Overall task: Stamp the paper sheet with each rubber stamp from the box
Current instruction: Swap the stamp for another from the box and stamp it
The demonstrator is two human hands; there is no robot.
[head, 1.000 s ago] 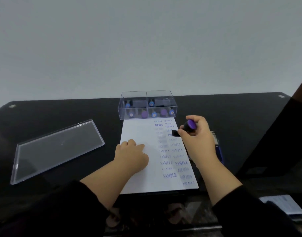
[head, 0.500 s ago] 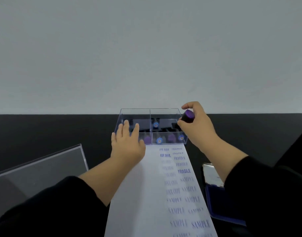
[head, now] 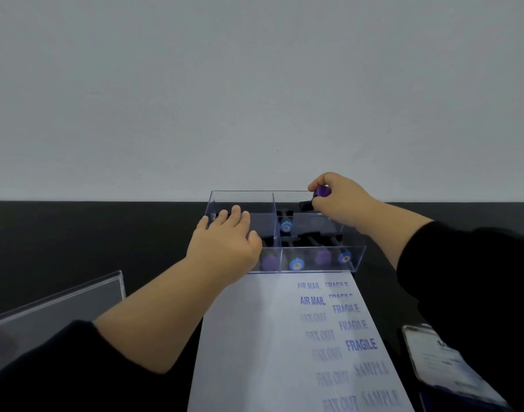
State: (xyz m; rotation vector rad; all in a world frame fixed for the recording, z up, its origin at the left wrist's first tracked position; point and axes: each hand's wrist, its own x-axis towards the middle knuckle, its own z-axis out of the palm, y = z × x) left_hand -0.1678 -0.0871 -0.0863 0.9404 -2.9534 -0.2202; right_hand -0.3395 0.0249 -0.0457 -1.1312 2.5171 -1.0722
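Right hand pinches purple-knobbed stamp above box far-right compartment; left hand, fingers straight, rests on box's left side.

Dim, flat, even light, soft focus throughout (edges bowed), faint shadows

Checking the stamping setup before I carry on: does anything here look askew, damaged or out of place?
Nothing looks wrong. The clear box sits square at the head of the paper sheet, its lid set aside. Some imprints on the sheet are faint, like FAX OUT.
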